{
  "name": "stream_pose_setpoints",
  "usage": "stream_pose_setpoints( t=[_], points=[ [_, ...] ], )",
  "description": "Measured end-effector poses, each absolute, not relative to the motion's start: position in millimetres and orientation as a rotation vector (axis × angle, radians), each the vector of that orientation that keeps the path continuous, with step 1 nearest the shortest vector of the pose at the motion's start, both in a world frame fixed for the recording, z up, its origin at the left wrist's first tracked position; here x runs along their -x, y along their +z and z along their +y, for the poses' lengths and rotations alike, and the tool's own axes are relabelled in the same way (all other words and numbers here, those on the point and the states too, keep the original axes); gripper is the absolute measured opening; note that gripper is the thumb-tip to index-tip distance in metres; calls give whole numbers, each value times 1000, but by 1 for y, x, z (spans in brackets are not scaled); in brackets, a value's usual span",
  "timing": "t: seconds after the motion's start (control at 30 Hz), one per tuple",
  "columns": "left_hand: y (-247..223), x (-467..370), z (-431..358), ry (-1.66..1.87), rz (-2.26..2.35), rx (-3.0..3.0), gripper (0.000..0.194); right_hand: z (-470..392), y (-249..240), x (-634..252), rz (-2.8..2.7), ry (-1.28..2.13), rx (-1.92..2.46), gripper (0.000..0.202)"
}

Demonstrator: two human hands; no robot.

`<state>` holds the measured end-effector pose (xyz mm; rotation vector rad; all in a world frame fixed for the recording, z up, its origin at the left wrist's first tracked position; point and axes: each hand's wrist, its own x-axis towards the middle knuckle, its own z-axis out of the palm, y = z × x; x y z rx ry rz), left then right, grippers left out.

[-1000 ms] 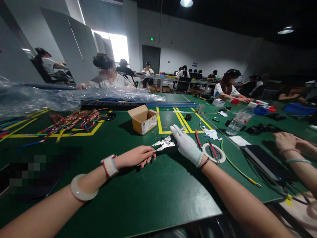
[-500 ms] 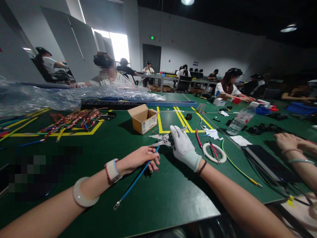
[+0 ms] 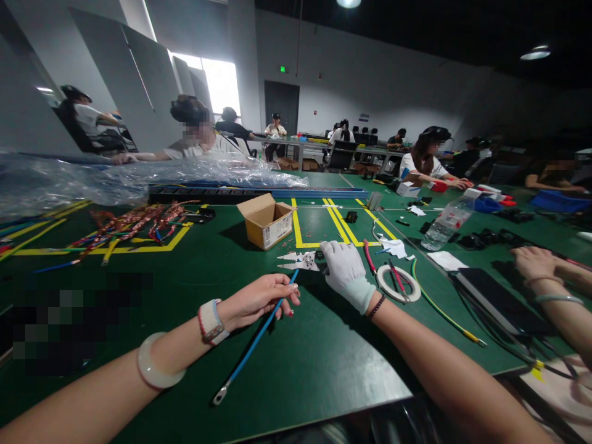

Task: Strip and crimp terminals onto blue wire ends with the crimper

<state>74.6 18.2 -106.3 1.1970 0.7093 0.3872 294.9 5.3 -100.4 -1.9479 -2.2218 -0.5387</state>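
Note:
A blue cable (image 3: 255, 345) with a metal ring lug on its near end is pinched in my bare left hand (image 3: 264, 298). The cable's far end points up at the jaws of the wire strippers (image 3: 300, 261); I cannot tell whether it touches them. My right hand (image 3: 345, 270), in a white glove, is closed round the strippers' handles, with the jaws pointing left and slightly apart. Just beyond the jaws stands an open cardboard box (image 3: 276, 233). To the right of the glove lie a white ring (image 3: 383, 285) and a red cable (image 3: 369, 256).
Bare copper and coloured wire ends (image 3: 139, 225) are heaped at left, near clear plastic wrap (image 3: 83, 179). On the right are a water bottle (image 3: 448, 223), a yellow-green cable (image 3: 441, 312), a black device (image 3: 497, 302) and another person's hand (image 3: 534, 266).
The stripper jaws have closed somewhat and the gloved fingers have drawn in on the handles. My left hand still holds the blue cable, almost in the same place.

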Motion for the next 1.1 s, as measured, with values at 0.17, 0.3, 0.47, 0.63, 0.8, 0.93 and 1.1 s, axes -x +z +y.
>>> stream_pose_setpoints(
  t=[0.17,0.3,0.47,0.63,0.8,0.93,1.1],
  points=[
    [-108,-74,19,386,691,-1187,35,7,-99,-297,-2246,-557,1946,38],
    [-107,-73,22,346,684,-1224,35,6,-97,-300,-2237,-535,1913,32],
    [-100,-71,26,335,710,-1306,32,2,-92,-306,-2214,-505,1861,36],
    [-98,-67,34,372,720,-1366,32,3,-87,-316,-2062,-576,1896,33],
    [-108,-63,42,366,713,-1364,34,11,-86,-325,-1997,-653,2018,22],
    [-118,-63,45,336,704,-1349,35,26,-81,-319,-2036,-628,2069,25],
    [-123,-63,46,335,699,-1353,37,60,-56,-298,-2111,-611,2018,23]
  ],
)
